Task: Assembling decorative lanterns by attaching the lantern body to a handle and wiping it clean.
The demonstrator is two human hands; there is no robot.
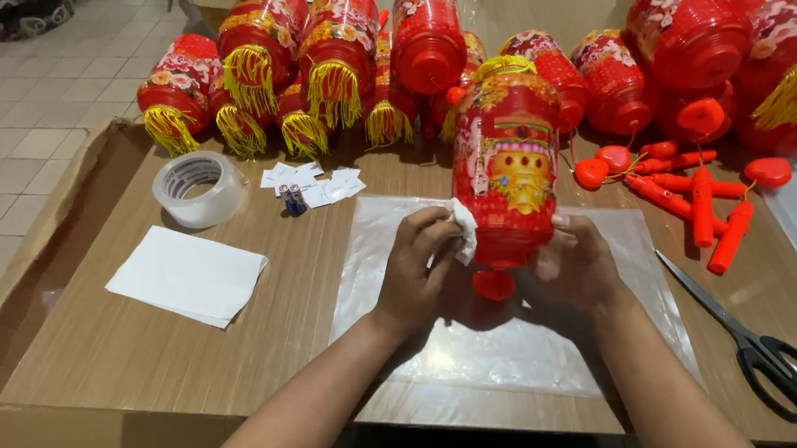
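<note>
Obs.: I hold one red lantern upright above the middle of the desk, over a clear plastic sheet that lies flat on the wood.

Right hand: fingers wrapped around the lantern's lower right side and base; grip closed on the lantern. The red heart-shaped knob at the lantern's bottom hangs between my two hands.

Left hand: fingers pinched shut on a small white cloth, which is pressed against the lantern's lower left side.

Lantern: red body with a gold and multicolour picture panel facing me, yellow fringe at the top.

Surroundings: 
- Far side of the desk: a crowded row of similar red lanterns, several lying down with yellow tassels showing.
- Right of the held lantern: loose red heart-shaped pieces and red stick handles scattered on the desk.
- Near right: black-handled scissors, blades closed, pointing far-left.
- Left: a roll of clear tape; nearer, a folded white sheet.
- Between tape roll and held lantern: small white paper slips and two small batteries just beside them.
- Left edge of the desk: a flattened cardboard box.
</note>
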